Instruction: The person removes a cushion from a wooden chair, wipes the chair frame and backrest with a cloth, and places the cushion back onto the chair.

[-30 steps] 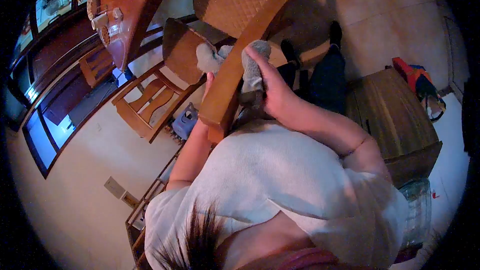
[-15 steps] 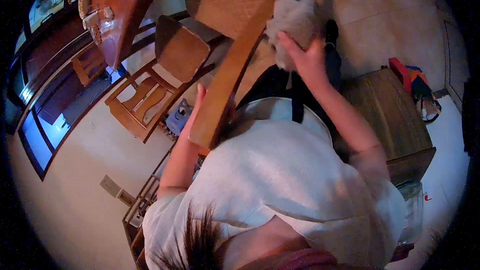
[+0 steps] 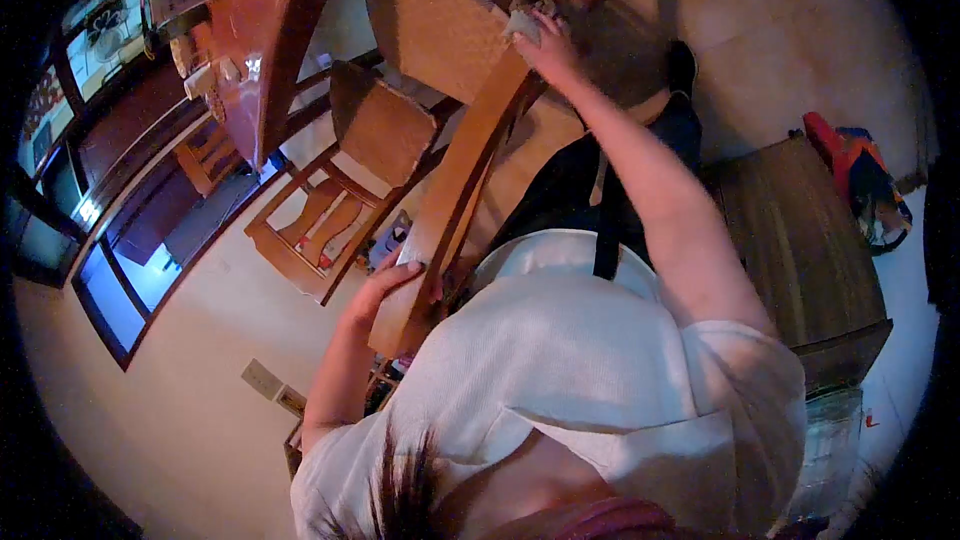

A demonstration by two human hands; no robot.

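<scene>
A wooden chair stands in front of me, its padded, patterned seat facing up and its backrest running close to my body. My left hand is wrapped round the near end of the backrest, thumb on top and the other fingers partly hidden behind it. At the backrest's far end, my right hand grips a crumpled greyish cloth and presses it against the wood. Part of the cloth is covered by my fingers.
A second wooden chair stands to the left, beside a glossy wooden table with several small items. A dark wooden cabinet is at my right, with a red and dark bag behind it. A power strip or wall plate is on the pale wall.
My right hand, with the cloth, has moved forward and left onto the far end of the backrest, and the cloth is more bunched. My left hand has slid nearer the backrest's close end.
</scene>
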